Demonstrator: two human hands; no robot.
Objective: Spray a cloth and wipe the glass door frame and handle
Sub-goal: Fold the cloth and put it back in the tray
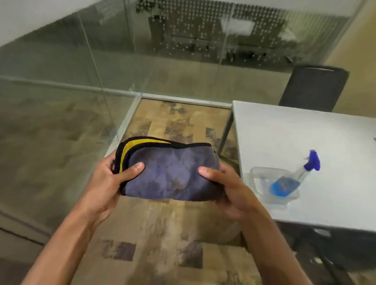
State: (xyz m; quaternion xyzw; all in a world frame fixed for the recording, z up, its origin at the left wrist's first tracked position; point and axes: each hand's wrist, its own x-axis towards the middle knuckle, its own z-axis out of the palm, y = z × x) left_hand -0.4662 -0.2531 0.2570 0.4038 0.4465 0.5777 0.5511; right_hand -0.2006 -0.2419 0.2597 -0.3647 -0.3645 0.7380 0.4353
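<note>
Beyond the fingers stood the clear glass partition (80, 72), seemingly unwiped. Right of them, on the white bench (316, 133), the blue-topped spray bottle (291, 178) lay idle in a clear plastic tub (258, 174). Left hand (106, 176) and right hand (226, 187) each gripped an end of the folded grey-and-yellow cloth (169, 170), thumbs on top; spraying and wiping apparently remained.

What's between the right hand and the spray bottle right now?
In the head view, only the table's near corner and the rim of the clear plastic container separate the right hand from the spray bottle, which leans inside that container.
</note>
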